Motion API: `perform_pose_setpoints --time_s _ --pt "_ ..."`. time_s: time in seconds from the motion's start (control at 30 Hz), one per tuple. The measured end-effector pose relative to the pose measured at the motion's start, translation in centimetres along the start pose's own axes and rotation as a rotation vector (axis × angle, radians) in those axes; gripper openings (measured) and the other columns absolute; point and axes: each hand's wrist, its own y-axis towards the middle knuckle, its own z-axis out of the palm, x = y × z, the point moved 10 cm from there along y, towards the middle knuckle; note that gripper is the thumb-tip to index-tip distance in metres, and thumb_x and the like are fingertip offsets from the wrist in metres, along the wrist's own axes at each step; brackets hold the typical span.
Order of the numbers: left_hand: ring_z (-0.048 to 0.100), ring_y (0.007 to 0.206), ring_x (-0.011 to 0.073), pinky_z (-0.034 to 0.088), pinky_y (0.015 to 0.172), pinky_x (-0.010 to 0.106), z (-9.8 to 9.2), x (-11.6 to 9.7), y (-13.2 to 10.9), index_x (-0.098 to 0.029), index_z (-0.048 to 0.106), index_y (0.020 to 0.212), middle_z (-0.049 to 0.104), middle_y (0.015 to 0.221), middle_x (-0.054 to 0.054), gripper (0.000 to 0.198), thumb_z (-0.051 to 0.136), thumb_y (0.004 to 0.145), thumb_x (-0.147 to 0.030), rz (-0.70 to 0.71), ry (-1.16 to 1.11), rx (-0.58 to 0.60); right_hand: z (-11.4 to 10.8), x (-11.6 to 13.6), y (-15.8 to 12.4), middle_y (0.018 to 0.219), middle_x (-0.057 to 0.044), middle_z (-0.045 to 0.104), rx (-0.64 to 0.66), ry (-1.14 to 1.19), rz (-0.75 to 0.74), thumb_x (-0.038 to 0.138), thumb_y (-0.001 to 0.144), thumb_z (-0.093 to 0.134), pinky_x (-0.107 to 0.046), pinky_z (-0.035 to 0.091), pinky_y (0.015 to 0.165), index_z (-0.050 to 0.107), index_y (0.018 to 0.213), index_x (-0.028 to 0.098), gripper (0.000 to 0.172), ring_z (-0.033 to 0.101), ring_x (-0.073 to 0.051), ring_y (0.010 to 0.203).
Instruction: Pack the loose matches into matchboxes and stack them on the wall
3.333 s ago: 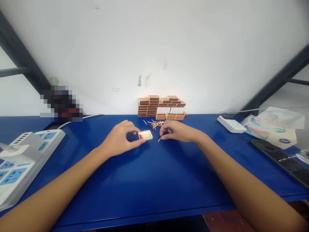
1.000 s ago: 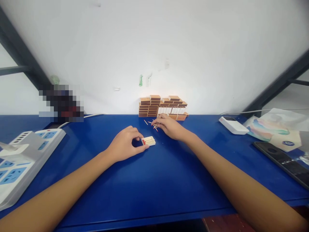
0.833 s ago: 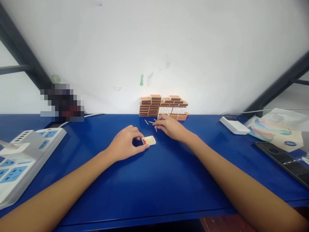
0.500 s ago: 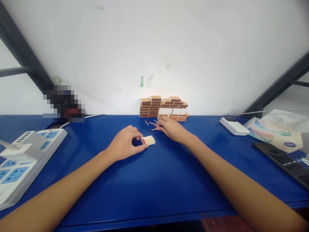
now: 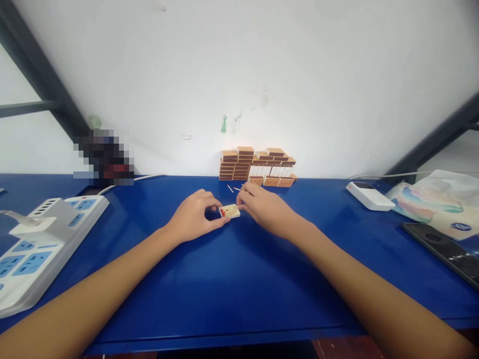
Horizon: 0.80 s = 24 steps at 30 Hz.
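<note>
My left hand (image 5: 196,214) grips a small white matchbox tray (image 5: 235,216) between thumb and fingers, near its left end. Matchsticks lie inside the tray, their red heads toward the left. At the tray's right end my right hand (image 5: 265,207) is closed in a pinch on a matchstick, mostly hidden by the fingers. Behind that hand a few loose matchsticks (image 5: 230,188) lie on the blue table (image 5: 224,284); the hand partly covers them.
Brown matchboxes (image 5: 234,167) are stacked against the wall, with upright white trays (image 5: 264,170) among them. A power strip (image 5: 80,219) lies at left. On the right are a white device (image 5: 370,197), a tissue pack (image 5: 422,199) and a dark phone (image 5: 441,249).
My right hand has come from the loose matchsticks toward me, to the right end of the tray, with a matchstick. My left hand still holds the tray. The view has shifted slightly.
</note>
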Motion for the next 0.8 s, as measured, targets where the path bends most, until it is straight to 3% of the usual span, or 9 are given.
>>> perform_pose_setpoints --time_s 0.1,0.17,0.33,0.5,0.63,0.8 --pt "0.059 0.083 0.0206 0.047 0.074 0.036 0.2 -0.6 0.0 -0.021 0.073 0.089 0.069 0.084 0.003 0.028 0.075 0.087 -0.048 0.032 0.0 0.017 0.4 2.0 0.1 0.11 -0.013 0.062 0.014 -0.099 -0.056 0.014 0.103 0.048 -0.034 0.045 0.073 0.064 0.103 0.019 0.017 0.056 -0.025 0.097" --pt "0.059 0.083 0.0206 0.047 0.074 0.036 0.2 -0.8 0.0 -0.021 0.073 0.09 0.069 0.085 0.003 0.026 0.075 0.088 -0.047 0.037 -0.002 0.02 0.1 2.0 0.0 0.111 -0.013 0.062 -0.005 -0.068 -0.07 0.012 0.102 0.046 -0.033 0.045 0.073 0.065 0.105 0.019 0.02 0.057 -0.024 0.095" --pt "0.061 0.086 0.0208 0.05 0.077 0.036 -0.3 -1.2 0.0 -0.022 0.075 0.098 0.07 0.089 0.004 0.027 0.076 0.088 -0.047 0.044 -0.042 -0.016 -1.8 -1.8 -0.6 0.105 -0.01 0.067 -0.075 0.127 0.069 0.019 0.104 0.047 -0.034 0.047 0.077 0.066 0.102 0.02 0.019 0.062 -0.023 0.093" --pt "0.06 0.086 0.0203 0.049 0.077 0.035 -0.5 -1.2 -0.1 -0.022 0.074 0.095 0.07 0.09 0.003 0.026 0.077 0.087 -0.047 0.053 -0.042 -0.034 -0.4 -2.4 -0.8 0.097 -0.006 0.074 0.122 0.314 0.106 0.026 0.102 0.058 -0.033 0.048 0.075 0.069 0.107 0.022 0.012 0.066 -0.021 0.087" --pt "0.06 0.087 0.0211 0.049 0.076 0.036 -0.6 -1.2 -0.1 -0.022 0.075 0.098 0.07 0.089 0.004 0.028 0.076 0.088 -0.048 0.061 -0.016 -0.045 0.2 -1.7 -1.0 0.108 -0.01 0.076 0.178 0.33 0.112 0.028 0.105 0.052 -0.037 0.052 0.081 0.067 0.124 0.021 0.025 0.07 -0.025 0.096" --pt "0.059 0.083 0.021 0.049 0.075 0.037 -1.0 -1.9 -0.2 -0.021 0.075 0.097 0.069 0.085 0.005 0.026 0.072 0.091 -0.047 0.076 0.024 -0.1 0.2 -0.5 -1.5 0.131 -0.021 0.071 0.098 0.239 0.134 0.034 0.108 0.038 -0.048 0.056 0.091 0.054 0.147 0.014 0.046 0.069 -0.034 0.115"
